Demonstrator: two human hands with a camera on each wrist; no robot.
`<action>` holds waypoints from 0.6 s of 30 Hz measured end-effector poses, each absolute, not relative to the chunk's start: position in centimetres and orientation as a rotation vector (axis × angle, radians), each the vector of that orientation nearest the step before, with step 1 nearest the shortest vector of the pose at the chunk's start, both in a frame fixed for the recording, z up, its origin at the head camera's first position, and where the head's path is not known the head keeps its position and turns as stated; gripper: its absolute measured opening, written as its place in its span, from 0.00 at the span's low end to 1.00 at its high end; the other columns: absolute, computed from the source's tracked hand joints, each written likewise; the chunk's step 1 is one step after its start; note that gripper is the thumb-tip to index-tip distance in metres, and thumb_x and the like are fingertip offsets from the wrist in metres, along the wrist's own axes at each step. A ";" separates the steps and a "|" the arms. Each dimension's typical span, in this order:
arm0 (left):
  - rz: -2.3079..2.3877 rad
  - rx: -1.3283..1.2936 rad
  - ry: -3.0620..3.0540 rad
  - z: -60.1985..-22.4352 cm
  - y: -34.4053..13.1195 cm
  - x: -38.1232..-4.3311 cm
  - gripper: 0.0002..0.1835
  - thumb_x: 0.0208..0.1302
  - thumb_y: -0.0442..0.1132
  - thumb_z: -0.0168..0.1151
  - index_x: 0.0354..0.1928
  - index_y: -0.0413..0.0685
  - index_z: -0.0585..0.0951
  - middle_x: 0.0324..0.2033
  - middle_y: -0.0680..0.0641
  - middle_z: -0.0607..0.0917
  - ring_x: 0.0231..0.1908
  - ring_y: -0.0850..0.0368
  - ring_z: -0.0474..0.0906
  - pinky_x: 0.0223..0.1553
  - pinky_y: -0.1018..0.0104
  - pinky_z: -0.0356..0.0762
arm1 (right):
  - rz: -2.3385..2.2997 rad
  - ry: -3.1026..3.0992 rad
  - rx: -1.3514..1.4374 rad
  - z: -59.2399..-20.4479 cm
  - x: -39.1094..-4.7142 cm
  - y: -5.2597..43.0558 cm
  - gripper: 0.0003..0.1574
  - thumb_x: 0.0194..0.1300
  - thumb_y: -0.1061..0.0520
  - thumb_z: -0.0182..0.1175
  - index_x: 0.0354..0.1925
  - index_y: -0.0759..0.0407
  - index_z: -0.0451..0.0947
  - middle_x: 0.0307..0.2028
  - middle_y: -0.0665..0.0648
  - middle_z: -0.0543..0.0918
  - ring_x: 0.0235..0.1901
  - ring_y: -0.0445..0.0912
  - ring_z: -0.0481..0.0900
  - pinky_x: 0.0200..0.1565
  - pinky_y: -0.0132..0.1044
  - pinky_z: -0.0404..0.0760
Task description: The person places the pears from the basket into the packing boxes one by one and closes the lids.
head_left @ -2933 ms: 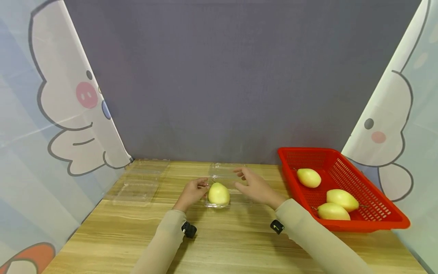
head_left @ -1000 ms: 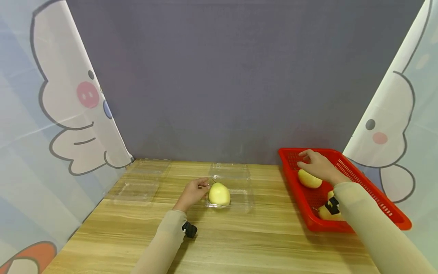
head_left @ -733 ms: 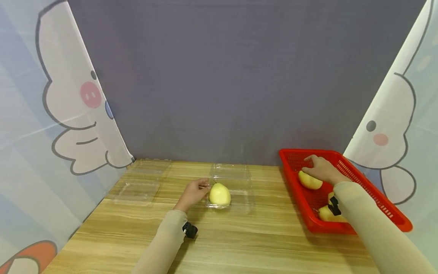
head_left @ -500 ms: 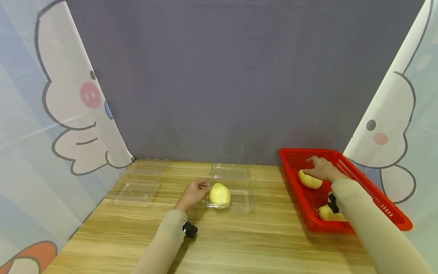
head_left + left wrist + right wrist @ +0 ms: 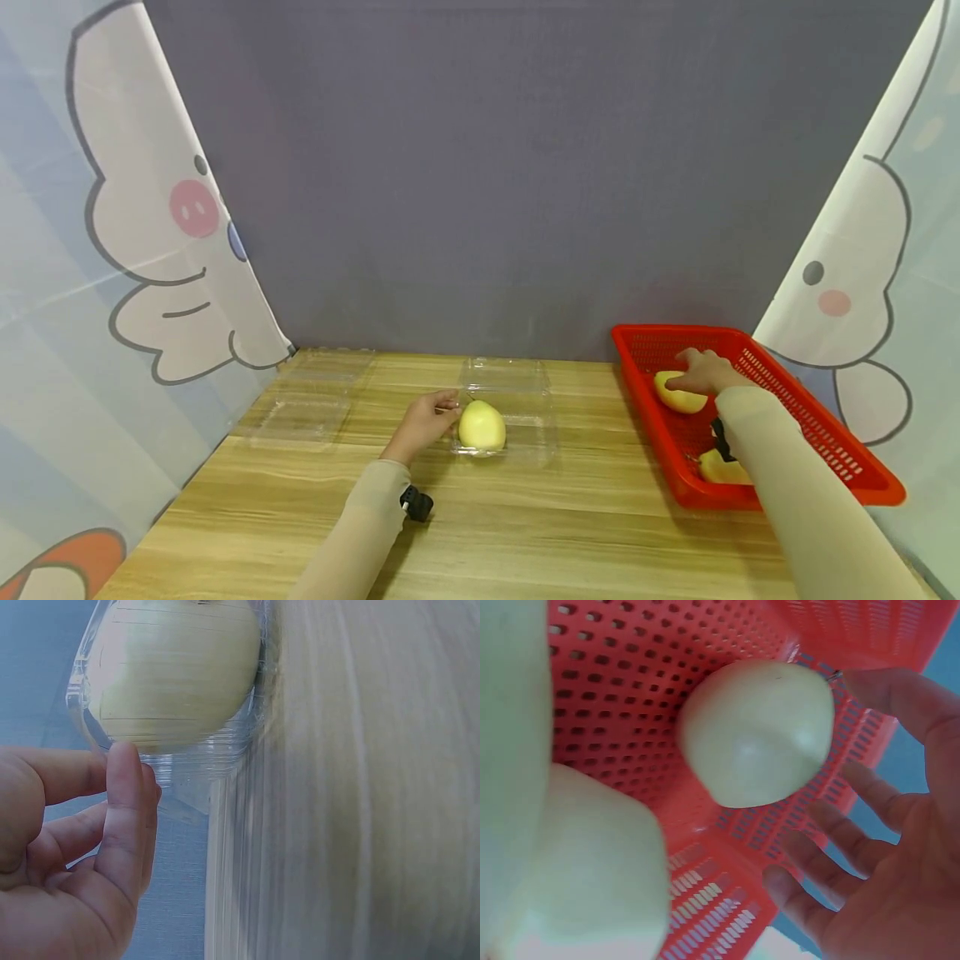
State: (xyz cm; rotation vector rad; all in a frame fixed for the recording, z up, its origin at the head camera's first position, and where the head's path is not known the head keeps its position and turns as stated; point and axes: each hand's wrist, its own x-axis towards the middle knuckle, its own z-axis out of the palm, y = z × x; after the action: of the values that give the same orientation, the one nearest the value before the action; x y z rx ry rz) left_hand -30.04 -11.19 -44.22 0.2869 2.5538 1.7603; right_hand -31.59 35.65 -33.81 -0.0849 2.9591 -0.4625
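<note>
Back yellow pear (image 5: 678, 402), stem on, lies in the red plastic basket (image 5: 705, 498), near ten o'clock on its floor by the head view. The person's right hand (image 5: 705, 372) hangs at the pear's two o'clock, fingers and thumb spread wide, nothing in its grasp. Thumb tip sits by the stem; whether they touch we cannot tell. We reckon the smooth, round fruit could roll off if the thumb nudges before the fingers wrap it; a grip on the stem alone might snap it.

Front yellow pear (image 5: 722, 470) lies toward seven o'clock, partly under the sleeve; an elbow dropped low could knock it.

At the basket's nine o'clock: clear clamshell box (image 5: 532, 427), lid (image 5: 506, 373) folded back to twelve, boxed pear (image 5: 482, 427) on its left side. The left hand (image 5: 422, 427), at nine, lightly pinches the rim. We suspect a tug there would skid or tip so light a box, being loaded on one side.

Farther toward nine, a second clear clamshell (image 5: 300, 417) on the wood-grain table (image 5: 555, 533).
</note>
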 end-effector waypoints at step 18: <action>1.756 0.273 2.562 -44.1 -11.2 -30.1 0.24 0.72 0.31 0.60 0.67 0.32 0.72 0.50 0.38 0.81 0.36 0.53 0.82 0.35 0.62 0.86 | -0.582 2.865 -0.041 -35.8 -32.4 36.4 0.55 0.61 0.45 0.65 0.70 0.75 0.50 0.61 0.85 0.58 0.61 0.77 0.58 0.58 0.72 0.67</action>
State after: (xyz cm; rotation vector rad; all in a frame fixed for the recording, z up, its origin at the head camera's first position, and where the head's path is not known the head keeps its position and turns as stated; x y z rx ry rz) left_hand -30.08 -11.22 -44.12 0.2728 2.5620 1.7559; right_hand -32.37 36.40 -35.79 -0.0405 2.8647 -0.5817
